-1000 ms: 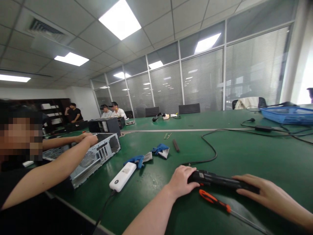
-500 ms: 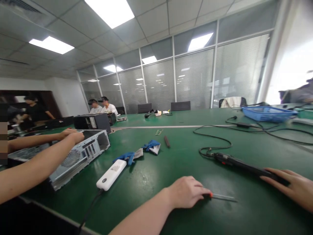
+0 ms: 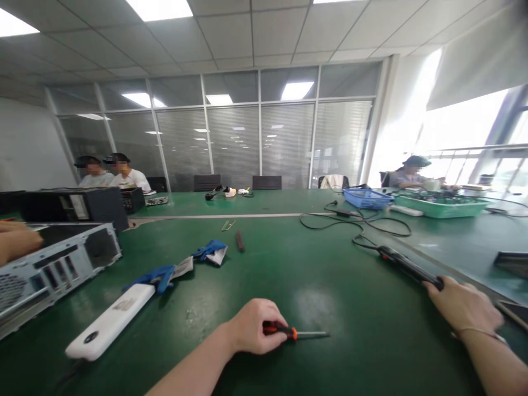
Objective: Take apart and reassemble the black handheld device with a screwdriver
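My left hand (image 3: 256,325) is closed around the red and black handle of a screwdriver (image 3: 292,332), low over the green table (image 3: 330,247). Its metal shaft points right. On the right, my right hand (image 3: 465,303) grips the near end of a slim black electric screwdriver (image 3: 406,264). A cord (image 3: 365,236) leaves the far end of that tool. Left of my left hand lie a white power bank-like box (image 3: 113,319) and blue and grey gloves (image 3: 165,275).
Another person's hand (image 3: 18,242) reaches into an open computer case (image 3: 61,264) at left. A dark bar (image 3: 240,241) lies mid-table. Blue (image 3: 367,198) and green baskets (image 3: 445,208) stand at the back right. People sit at the far left and far right.
My view has turned right, bringing the green basket and a seated person into sight. My right hand has closed from loosely laid fingers to a firm hold on the electric screwdriver.
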A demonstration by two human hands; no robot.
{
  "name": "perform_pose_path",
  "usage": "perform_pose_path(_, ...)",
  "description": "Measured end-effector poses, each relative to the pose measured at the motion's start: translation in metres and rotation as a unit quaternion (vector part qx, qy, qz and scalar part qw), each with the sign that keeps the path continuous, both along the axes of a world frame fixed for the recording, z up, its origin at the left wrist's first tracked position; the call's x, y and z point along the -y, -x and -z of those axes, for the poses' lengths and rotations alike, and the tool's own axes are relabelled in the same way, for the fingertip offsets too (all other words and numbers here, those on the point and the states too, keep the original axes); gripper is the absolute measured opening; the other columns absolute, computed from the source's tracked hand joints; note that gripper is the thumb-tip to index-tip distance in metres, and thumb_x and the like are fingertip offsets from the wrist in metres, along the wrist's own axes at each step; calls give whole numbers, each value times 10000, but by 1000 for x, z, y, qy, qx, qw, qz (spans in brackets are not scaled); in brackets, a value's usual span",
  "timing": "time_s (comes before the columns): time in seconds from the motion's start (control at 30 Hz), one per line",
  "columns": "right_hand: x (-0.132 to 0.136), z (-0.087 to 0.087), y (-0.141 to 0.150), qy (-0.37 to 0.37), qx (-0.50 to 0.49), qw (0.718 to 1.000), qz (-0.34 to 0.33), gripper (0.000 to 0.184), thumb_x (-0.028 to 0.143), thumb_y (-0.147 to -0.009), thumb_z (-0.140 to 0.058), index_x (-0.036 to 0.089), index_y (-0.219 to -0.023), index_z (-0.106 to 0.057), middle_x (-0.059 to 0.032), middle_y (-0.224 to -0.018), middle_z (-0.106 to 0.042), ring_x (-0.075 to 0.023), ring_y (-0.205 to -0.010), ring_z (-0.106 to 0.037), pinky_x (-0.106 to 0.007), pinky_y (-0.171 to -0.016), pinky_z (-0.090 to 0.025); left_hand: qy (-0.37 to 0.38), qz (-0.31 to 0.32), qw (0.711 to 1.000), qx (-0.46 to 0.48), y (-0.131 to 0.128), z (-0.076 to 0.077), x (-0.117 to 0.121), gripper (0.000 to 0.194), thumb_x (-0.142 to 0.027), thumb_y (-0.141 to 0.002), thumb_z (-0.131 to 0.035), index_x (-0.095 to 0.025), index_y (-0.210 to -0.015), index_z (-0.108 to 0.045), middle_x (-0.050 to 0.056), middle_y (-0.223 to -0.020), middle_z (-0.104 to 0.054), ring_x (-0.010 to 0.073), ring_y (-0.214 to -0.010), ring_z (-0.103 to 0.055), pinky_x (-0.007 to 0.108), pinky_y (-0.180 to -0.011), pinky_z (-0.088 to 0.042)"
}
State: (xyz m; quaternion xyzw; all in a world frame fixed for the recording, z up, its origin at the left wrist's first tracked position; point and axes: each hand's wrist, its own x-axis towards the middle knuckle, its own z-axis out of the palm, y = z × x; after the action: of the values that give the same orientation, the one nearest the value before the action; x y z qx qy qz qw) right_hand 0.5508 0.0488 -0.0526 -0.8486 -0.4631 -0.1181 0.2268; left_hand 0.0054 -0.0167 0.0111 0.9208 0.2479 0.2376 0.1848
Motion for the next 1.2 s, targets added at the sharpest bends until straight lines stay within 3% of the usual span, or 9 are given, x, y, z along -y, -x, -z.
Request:
perform_pose_path(0.13, 6, -13, 24, 16, 38, 998, 40, 425, 530, -817, -449, 226, -989, -690, -196, -918, -627, -410, -938, -591, -528, -718, -392, 48, -24, 998, 26, 0, -5, 0, 272, -349, -794, -683, -172, -997, -721, 52, -844, -708, 179, -743, -643, 250, -719, -489)
perform_pose_path(0.33, 5, -14, 27, 9, 45, 997, 55, 372, 485, -838, -454, 241, -964, -706, -153, -980, -648, -357, -955, -580, -502, -778, -381, 73, -132, 986, 65, 2, -9, -8, 301, -385, -923, -506, -208, -959, -746, 44, -873, -734, 179, -808, -655, 241, -750, -474)
perform_pose_path(0.53, 6, -15, 30, -2, 50, 997, 58, 372, 474, -855, -438, 243, -974, -705, -139, -999, -652, -342, -979, -561, -489, -799, -366, 162, -191, 961, 115, 8, -2, -23, 353, -451, -873, -531, -176, -921, -746, 38, -791, -728, 175, -690, -641, 244, -657, -487)
perform_pose_path(0.7, 7, -17, 32, -11, 60, 996, 58, 367, 459, -871, -425, 237, -966, -701, -123, -1013, -655, -320, -990, -550, -480, -833, -348, 260, -230, 924, 160, 10, -10, -24, 452, -564, -787, -613, -151, -926, -737, 51, -815, -726, 184, -722, -632, 271, -673, -511)
perform_pose_path(0.8, 7, -19, 33, -22, 64, 996, 61, 378, 463, -880, -414, 238, -1006, -691, -119, -1027, -654, -313, -1000, -541, -472, -844, -336, 286, -218, 920, 154, 12, -14, -22, 431, -549, -773, -644, -166, -950, -735, 48, -860, -733, 196, -787, -646, 286, -720, -521)
perform_pose_path(0.97, 7, -22, 38, -43, 76, 994, 63, 371, 450, -895, -409, 224, -1025, -673, -112, -1036, -654, -301, -1017, -525, -470, -870, -311, 279, -165, 939, 119, 14, -11, -22, 404, -484, -802, -647, -154, -1022, -723, 66, -943, -739, 217, -864, -669, 305, -781, -521)
perform_pose_path(1.2, 5, -26, 40, -69, 87, 992, 62, 375, 437, -908, -404, 209, -1063, -659, -108, -1094, -650, -291, -1076, -498, -474, -956, -244, 270, -170, 941, 112, 12, -8, -25, 412, -465, -797, -633, -129, -1016, -728, 90, -927, -746, 244, -870, -683, 313, -778, -518)
